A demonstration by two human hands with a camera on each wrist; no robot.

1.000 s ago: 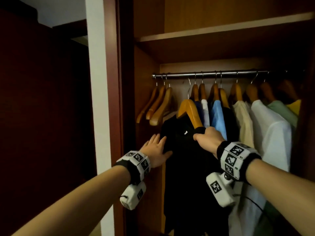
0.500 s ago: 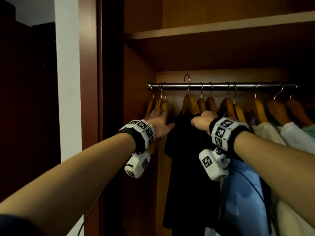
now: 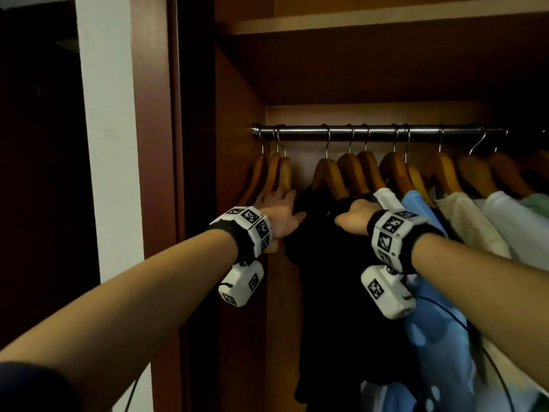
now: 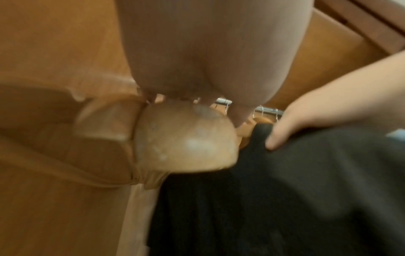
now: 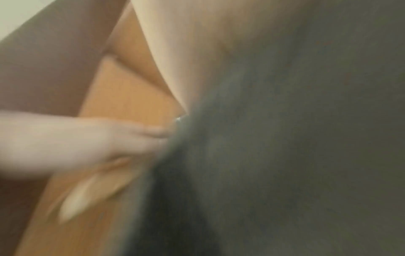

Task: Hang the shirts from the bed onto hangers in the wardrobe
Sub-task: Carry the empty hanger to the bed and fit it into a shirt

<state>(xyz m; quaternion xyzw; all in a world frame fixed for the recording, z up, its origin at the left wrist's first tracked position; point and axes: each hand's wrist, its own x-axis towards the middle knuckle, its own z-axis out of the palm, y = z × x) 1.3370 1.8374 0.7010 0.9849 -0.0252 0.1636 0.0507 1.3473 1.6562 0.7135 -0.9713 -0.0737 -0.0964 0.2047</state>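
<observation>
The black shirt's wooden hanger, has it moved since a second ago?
Yes. The black shirt's wooden hanger went up: its hook was below the metal rail and now hangs on it.

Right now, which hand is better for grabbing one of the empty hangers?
Probably the left hand: it lies open right against the empty hangers, while the right hand grips the black shirt.

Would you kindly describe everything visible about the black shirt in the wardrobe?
The black shirt is plain, dark, soft-looking fabric, hanging full length on a wooden hanger hooked over the metal rail. It is the leftmost garment, beside a light blue shirt. The right hand grips its shoulder; the left hand touches its other side.
</observation>
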